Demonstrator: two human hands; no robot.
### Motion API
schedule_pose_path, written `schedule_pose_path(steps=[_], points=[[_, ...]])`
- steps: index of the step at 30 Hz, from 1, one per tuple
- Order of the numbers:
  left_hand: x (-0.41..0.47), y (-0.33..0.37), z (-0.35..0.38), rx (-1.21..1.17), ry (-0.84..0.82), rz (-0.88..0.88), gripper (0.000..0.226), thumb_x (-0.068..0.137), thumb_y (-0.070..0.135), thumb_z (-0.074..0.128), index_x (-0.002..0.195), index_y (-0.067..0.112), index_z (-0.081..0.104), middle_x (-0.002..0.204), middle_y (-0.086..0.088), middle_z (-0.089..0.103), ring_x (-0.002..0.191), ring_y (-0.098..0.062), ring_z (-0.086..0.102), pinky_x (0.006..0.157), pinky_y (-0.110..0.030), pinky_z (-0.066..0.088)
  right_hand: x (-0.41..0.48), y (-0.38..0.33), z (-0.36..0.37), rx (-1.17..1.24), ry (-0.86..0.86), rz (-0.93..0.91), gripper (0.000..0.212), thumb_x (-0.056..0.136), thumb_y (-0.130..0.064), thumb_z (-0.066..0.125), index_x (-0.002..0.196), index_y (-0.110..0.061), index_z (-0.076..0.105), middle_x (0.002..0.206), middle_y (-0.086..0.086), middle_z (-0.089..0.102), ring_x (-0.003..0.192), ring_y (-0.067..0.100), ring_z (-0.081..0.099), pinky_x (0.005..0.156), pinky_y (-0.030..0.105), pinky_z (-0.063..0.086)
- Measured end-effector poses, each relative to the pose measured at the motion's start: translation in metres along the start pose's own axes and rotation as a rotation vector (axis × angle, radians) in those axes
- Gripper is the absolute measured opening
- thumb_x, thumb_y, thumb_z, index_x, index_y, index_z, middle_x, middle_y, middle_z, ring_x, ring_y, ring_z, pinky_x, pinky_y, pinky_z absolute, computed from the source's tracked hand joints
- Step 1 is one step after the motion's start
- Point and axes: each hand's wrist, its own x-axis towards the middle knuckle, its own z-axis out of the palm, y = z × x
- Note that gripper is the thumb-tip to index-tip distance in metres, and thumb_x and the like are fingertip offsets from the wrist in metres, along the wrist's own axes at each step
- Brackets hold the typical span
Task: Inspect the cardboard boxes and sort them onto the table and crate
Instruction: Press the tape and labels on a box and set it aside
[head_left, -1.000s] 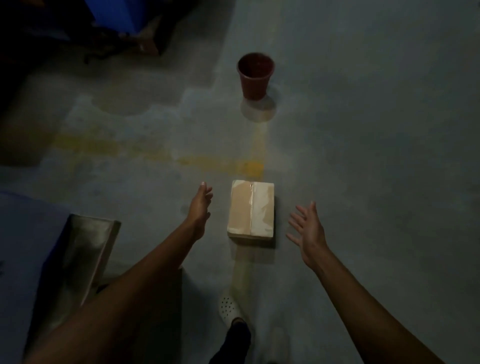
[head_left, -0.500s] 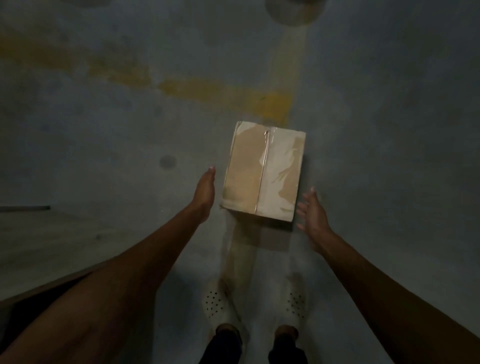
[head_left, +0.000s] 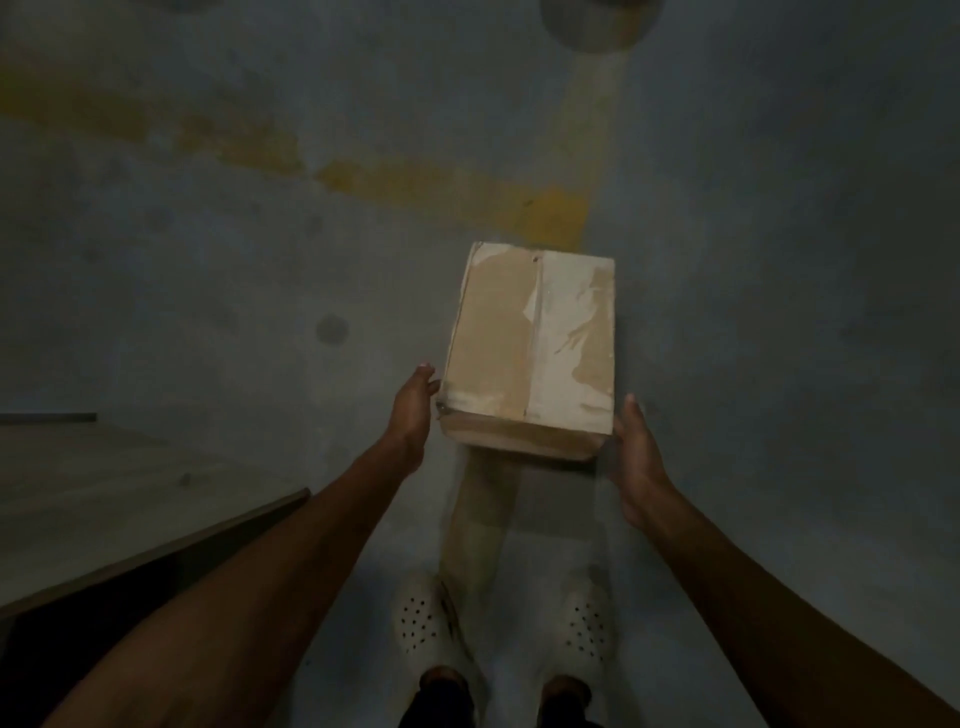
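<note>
Cardboard box (head_left: 530, 353), near corners between left hand (head_left: 413, 415) and right hand (head_left: 636, 457)

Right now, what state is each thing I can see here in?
Brown cardboard box: flaps closed, pale torn patches on top.
Left hand grip: straight fingers touching the box's left side.
Right hand grip: against the box's near right corner, thumb up, fingers hidden.
Grey-brown tabletop: only a corner in view.
White perforated clogs: worn, side by side.
</note>
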Motion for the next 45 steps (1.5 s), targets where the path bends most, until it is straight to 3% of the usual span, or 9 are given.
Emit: schedule_pose_path(steps=[3, 5, 10, 14, 19, 23, 35, 40, 45], points=[[-0.043, 0.03, -0.006, -0.093, 0.003, 0.05, 0.049, 0.106, 0.042, 0.035, 0.146, 0.017, 0.049, 0.146, 0.001, 0.052, 0.137, -0.017, 0.042, 0.114, -0.047, 0.018, -0.05, -0.053, 0.002, -0.048, 0.04, -0.129, 0.052, 0.106, -0.05, 0.037, 0.14, -0.016, 0.058, 0.131, 0.003, 0.066, 0.116, 0.021, 0.064, 0.085, 0.032, 0.051], [-0.079, 0.053, -0.01, -0.141, -0.002, 0.065, 0.044, 0.105, 0.039, 0.04, 0.142, 0.019, 0.054, 0.143, 0.003, 0.056, 0.134, -0.019, 0.046, 0.116, -0.051, 0.015, -0.087, -0.086, 0.002, -0.106, 0.058, -0.207, 0.049, 0.108, -0.042, 0.036, 0.15, -0.016, 0.043, 0.142, -0.001, 0.051, 0.123, 0.015, 0.052, 0.095, 0.031, 0.043], [-0.18, 0.104, -0.034, -0.227, -0.01, 0.096, 0.026, 0.103, 0.035, 0.046, 0.118, 0.027, 0.066, 0.131, 0.003, 0.065, 0.121, -0.02, 0.057, 0.093, -0.035, 0.044, -0.188, -0.142, -0.005, -0.228, -0.015, -0.388, 0.057, 0.108, -0.043, 0.038, 0.16, -0.026, 0.021, 0.158, -0.004, 0.032, 0.139, 0.015, 0.037, 0.119, 0.04, 0.031], [-0.277, 0.128, -0.057, -0.246, -0.02, 0.129, 0.031, 0.103, 0.042, 0.046, 0.097, 0.035, 0.075, 0.11, 0.014, 0.07, 0.11, -0.019, 0.06, 0.081, -0.037, 0.05, -0.282, -0.188, -0.01, -0.299, -0.06, -0.475, 0.053, 0.109, -0.029, 0.04, 0.159, -0.025, 0.024, 0.152, -0.005, 0.037, 0.135, 0.017, 0.041, 0.11, 0.036, 0.038], [-0.398, 0.161, -0.094, -0.25, 0.029, 0.318, 0.054, 0.09, 0.058, 0.055, 0.135, 0.028, 0.06, 0.14, 0.006, 0.058, 0.129, -0.018, 0.052, 0.11, -0.043, 0.041, -0.402, -0.223, -0.005, -0.417, -0.053, -0.54, 0.067, 0.093, -0.034, 0.054, 0.157, -0.025, 0.033, 0.15, 0.003, 0.048, 0.129, 0.027, 0.051, 0.105, 0.045, 0.047], [-0.485, 0.169, -0.131, -0.204, 0.141, 0.467, 0.053, 0.101, 0.039, 0.055, 0.151, 0.025, 0.041, 0.152, 0.004, 0.043, 0.133, -0.02, 0.045, 0.105, -0.053, 0.043, -0.488, -0.231, 0.006, -0.453, -0.113, -0.591, 0.075, 0.081, -0.04, 0.052, 0.153, -0.026, 0.039, 0.144, 0.004, 0.054, 0.124, 0.027, 0.055, 0.104, 0.05, 0.049], [-0.656, 0.07, -0.279, -0.242, 0.537, 0.645, 0.057, 0.1, 0.028, 0.056, 0.153, 0.028, 0.033, 0.155, -0.003, 0.037, 0.136, -0.024, 0.042, 0.114, -0.049, 0.037, -0.685, -0.161, 0.052, -0.647, -0.327, -0.855, 0.067, 0.075, -0.04, 0.066, 0.138, -0.021, 0.055, 0.124, -0.001, 0.066, 0.111, 0.021, 0.063, 0.1, 0.047, 0.052], [-0.724, -0.012, -0.35, -0.348, 0.673, 0.64, 0.063, 0.098, 0.034, 0.057, 0.154, 0.035, 0.029, 0.155, -0.004, 0.038, 0.135, -0.025, 0.044, 0.111, -0.048, 0.04, -0.768, -0.087, 0.07, -0.727, -0.435, -0.956, 0.081, 0.061, -0.059, 0.06, 0.133, -0.023, 0.057, 0.12, -0.001, 0.068, 0.109, 0.023, 0.064, 0.097, 0.048, 0.053], [-0.785, -0.099, -0.412, -0.422, 0.823, 0.554, 0.082, 0.085, 0.052, 0.059, 0.151, 0.052, 0.01, 0.161, -0.005, 0.029, 0.143, -0.032, 0.035, 0.11, -0.06, 0.037, -0.849, -0.011, 0.087, -0.77, -0.595, -1.005, 0.058, 0.08, -0.045, 0.067, 0.133, -0.023, 0.057, 0.121, -0.001, 0.066, 0.11, 0.022, 0.063, 0.098, 0.05, 0.052]])
